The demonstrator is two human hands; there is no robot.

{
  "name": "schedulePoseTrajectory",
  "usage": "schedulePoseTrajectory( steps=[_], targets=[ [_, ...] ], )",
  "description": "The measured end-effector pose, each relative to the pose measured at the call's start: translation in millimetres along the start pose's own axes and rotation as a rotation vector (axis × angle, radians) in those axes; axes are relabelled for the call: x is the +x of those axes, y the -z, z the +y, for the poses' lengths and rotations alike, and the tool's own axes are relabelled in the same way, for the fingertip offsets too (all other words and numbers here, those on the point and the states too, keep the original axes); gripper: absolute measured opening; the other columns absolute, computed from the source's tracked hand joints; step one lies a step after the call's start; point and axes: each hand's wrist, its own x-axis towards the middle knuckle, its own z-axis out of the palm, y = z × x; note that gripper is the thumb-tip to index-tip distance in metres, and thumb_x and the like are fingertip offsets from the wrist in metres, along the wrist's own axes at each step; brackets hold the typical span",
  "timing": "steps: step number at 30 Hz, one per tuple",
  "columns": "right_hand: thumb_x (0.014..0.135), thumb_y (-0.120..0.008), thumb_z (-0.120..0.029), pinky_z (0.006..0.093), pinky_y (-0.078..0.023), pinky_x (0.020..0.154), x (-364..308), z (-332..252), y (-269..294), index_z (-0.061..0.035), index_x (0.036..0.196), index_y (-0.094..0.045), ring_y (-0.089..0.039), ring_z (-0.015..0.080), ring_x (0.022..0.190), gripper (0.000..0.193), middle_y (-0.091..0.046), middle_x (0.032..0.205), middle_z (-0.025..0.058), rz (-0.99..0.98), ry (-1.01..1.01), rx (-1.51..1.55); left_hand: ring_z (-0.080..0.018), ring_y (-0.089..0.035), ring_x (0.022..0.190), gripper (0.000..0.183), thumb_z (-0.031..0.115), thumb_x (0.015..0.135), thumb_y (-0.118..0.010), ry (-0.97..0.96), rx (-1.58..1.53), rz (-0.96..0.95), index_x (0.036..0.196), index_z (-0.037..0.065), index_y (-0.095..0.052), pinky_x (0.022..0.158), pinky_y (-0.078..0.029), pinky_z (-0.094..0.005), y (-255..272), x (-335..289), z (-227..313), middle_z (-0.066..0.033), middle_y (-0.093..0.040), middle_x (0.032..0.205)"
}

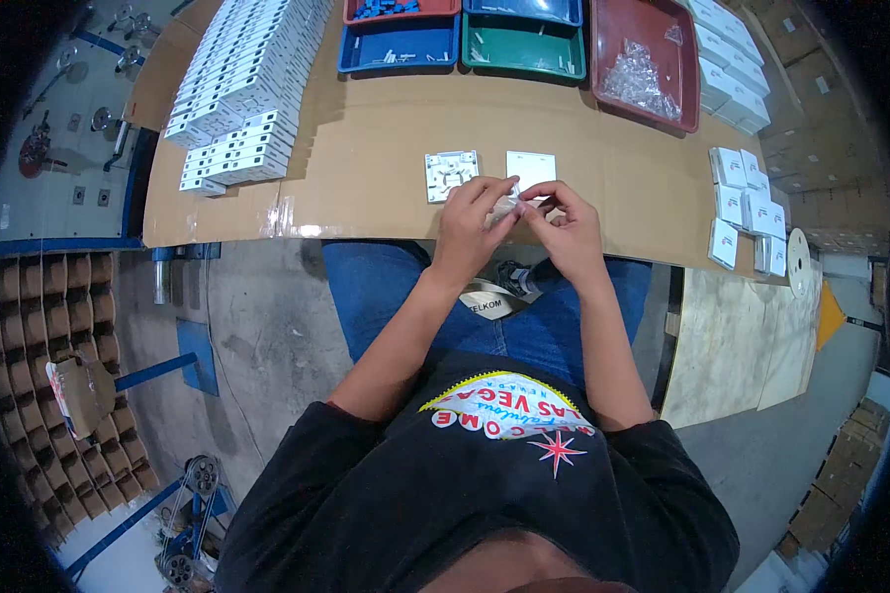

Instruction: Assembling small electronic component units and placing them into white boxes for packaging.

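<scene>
Just over the table's near edge, my left hand (470,225) and my right hand (570,233) meet with their fingertips pinched together. Between them is a small whitish, see-through plastic piece (505,206); the fingers cover much of it, so its exact kind cannot be made out. Beyond my left hand lies an open white plastic housing (437,186) with its inside parts facing up. A flat, square white cover (531,166) rests beside it to the right, beyond my right hand, its near edge partly hidden by my fingers.
Stacked white boxes (237,79) stand at the left on the cardboard-covered table (366,188). Along the back are blue trays (400,65), a green tray (524,71) and a dark red tray (643,121) of clear plastic pieces. White packs (730,168) sit at the right.
</scene>
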Motion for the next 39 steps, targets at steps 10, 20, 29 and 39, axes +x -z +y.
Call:
schedulePoseTrajectory(
  steps=[10, 20, 29, 39],
  targets=[
    [0.088, -0.075, -0.009, 0.0248, -0.047, 0.062, -7.9, -11.0, 4.7, -0.0038, 0.099, -0.073, -0.058, 0.0071, 0.070, 0.012, -0.072, 0.088, 0.0014, 0.008, 0.050, -0.089, -0.0289, -0.063, 0.096, 0.047, 0.009, 0.080, -0.078, -0.089, 0.106, 0.021, 0.126, 0.012, -0.070, 0.085, -0.050, -0.0401, 7.1, -7.1, 9.2, -0.0090, -0.065, 0.103],
    [0.089, -0.077, -0.008, 0.0205, -0.040, 0.059, -16.8, -13.6, 11.6, -0.0023, 0.098, -0.075, -0.051, 0.0025, 0.067, 0.011, -0.068, 0.081, -0.0038, -0.045, 0.025, 0.000, -0.0296, -0.064, 0.099, 0.052, 0.018, 0.078, -0.082, -0.164, 0.164, 0.032, 0.127, 0.009, -0.069, 0.088, -0.049, -0.0423, 22.4, -13.4, 26.9, -0.0093, -0.067, 0.105],
    [0.092, -0.075, -0.010, 0.0185, -0.036, 0.051, -15.4, -18.6, 21.0, -0.0037, 0.104, -0.074, -0.051, 0.0008, 0.064, 0.013, -0.066, 0.077, -0.0035, -0.147, -0.172, 0.272, -0.0282, -0.064, 0.101, 0.046, 0.022, 0.080, -0.083, -0.239, 0.178, 0.056, 0.123, 0.009, -0.071, 0.091, -0.047, -0.0410, 20.5, -14.7, 22.8, -0.0085, -0.070, 0.109],
    [0.092, -0.074, -0.006, 0.0175, -0.037, 0.051, -5.8, 3.9, 20.7, -0.0037, 0.103, -0.070, -0.050, 0.0007, 0.061, 0.012, -0.065, 0.083, -0.0022, -0.143, -0.240, 0.335, -0.0299, -0.066, 0.094, 0.042, 0.018, 0.080, -0.083, -0.151, 0.033, 0.009, 0.119, 0.007, -0.072, 0.083, -0.051, -0.0387, 8.4, -16.8, 6.7, -0.0101, -0.070, 0.102]
  ],
)
